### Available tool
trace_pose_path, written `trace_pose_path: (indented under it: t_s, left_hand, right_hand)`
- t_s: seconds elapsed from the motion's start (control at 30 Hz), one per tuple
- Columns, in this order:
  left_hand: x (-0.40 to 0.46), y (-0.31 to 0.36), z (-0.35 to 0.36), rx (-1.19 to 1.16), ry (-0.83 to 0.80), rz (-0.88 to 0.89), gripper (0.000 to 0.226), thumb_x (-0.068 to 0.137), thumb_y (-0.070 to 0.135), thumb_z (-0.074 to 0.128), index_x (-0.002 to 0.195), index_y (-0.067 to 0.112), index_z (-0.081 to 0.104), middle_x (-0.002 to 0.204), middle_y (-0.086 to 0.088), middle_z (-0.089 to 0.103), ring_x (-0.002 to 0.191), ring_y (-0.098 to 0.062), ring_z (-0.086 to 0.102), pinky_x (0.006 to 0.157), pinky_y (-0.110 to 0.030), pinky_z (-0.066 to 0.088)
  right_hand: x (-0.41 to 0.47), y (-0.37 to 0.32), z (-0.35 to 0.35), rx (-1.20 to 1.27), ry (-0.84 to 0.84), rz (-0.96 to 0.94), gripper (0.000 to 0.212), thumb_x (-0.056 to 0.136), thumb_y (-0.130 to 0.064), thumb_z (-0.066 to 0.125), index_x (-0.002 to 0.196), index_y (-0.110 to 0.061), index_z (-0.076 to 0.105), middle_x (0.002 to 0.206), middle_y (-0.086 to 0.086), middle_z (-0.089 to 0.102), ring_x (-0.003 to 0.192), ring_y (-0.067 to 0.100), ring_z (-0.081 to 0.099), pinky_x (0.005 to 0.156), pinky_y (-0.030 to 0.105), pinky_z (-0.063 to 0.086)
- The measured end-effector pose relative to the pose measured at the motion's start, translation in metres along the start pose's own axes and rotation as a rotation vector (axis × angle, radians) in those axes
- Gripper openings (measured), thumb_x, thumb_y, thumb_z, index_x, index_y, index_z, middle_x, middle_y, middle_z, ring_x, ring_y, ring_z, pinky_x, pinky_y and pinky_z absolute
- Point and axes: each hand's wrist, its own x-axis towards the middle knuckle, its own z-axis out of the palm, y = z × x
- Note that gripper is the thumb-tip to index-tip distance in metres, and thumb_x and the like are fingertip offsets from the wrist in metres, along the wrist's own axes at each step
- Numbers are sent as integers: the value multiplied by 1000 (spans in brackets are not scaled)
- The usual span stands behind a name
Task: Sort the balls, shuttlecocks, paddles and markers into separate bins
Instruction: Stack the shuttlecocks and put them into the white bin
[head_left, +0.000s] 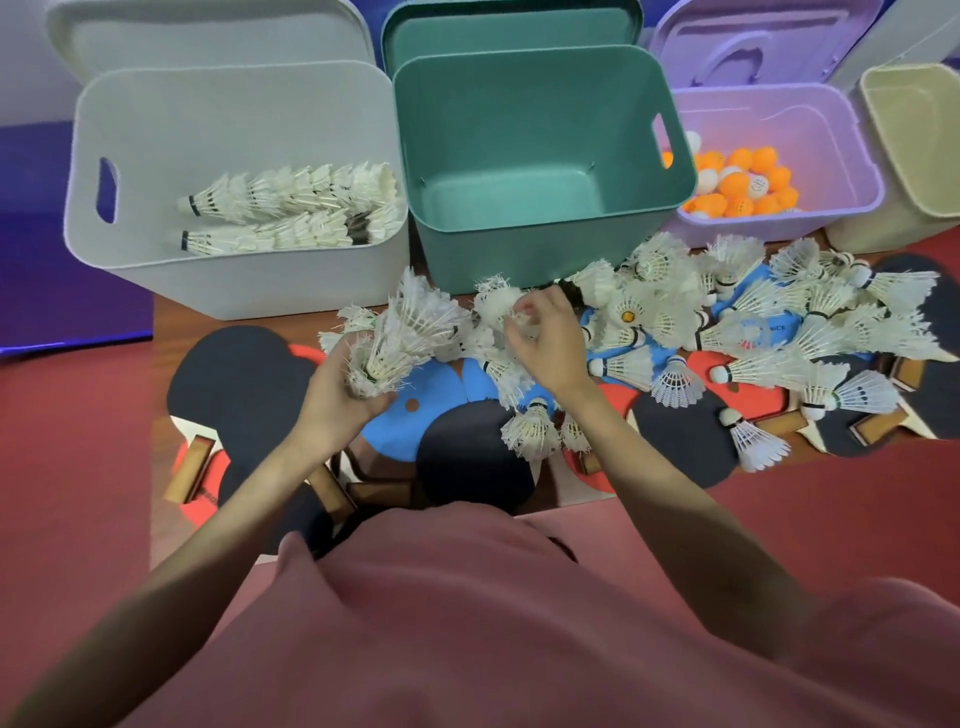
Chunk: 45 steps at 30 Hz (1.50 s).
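Note:
My left hand grips a nested stack of white shuttlecocks, tilted up to the right above the paddles. Just right of the stack, my right hand pinches a single white shuttlecock. Several loose shuttlecocks are heaped on the blue, red and black paddles to the right. The grey bin at the left holds two rows of stacked shuttlecocks. The purple bin holds orange and white balls. I see no markers.
A teal bin stands empty in the middle and a beige bin at the far right. Lids lean behind the bins. Paddles with wooden handles cover the table from left to right. Red floor surrounds the table.

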Motion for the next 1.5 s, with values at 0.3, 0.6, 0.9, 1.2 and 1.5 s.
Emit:
trace_pose_path:
  t_s: [0.3, 0.6, 0.9, 1.2, 1.5]
  left_hand:
    - [-16, -10, -15, -73, 61, 17, 63, 70, -11, 75, 116, 25, 49, 104, 17, 60, 90, 16, 57, 76, -3, 43]
    - [-23, -15, -20, -82, 89, -3, 64, 70, -5, 76, 108, 38, 49, 95, 26, 63, 89, 16, 57, 76, -3, 42]
    - [-25, -22, -30, -75, 51, 11, 59, 66, 7, 76, 107, 41, 50, 101, 19, 62, 92, 9, 58, 78, -7, 45]
    - [-14, -22, -36, -54, -7, 47, 56, 66, 13, 74, 116, 30, 55, 108, 8, 66, 102, -9, 62, 87, -30, 50]
    - [-5, -10, -40, -172, -37, 51, 58, 62, 7, 73, 115, 23, 56, 106, 3, 65, 95, 2, 62, 80, -14, 46]
  right_hand:
    - [10, -10, 5, -502, -168, -33, 25, 84, -28, 63, 96, -9, 74, 113, 9, 48, 106, 27, 39, 93, 32, 35]
    - [14, -15, -5, -524, -289, -30, 18, 89, -22, 63, 94, -8, 73, 114, 10, 56, 108, 28, 42, 96, 36, 33]
    - [0, -48, -25, -312, 75, -137, 22, 94, -15, 55, 78, -9, 68, 86, 5, 65, 86, 26, 50, 79, 34, 32]
    - [-26, -126, -34, 359, 21, -296, 14, 92, -12, 59, 81, -8, 67, 78, 5, 64, 79, 22, 54, 75, 29, 42]
    - [-22, -125, -48, 625, 2, -86, 17, 94, -13, 56, 103, -11, 70, 95, 1, 72, 89, 12, 67, 76, 19, 51]
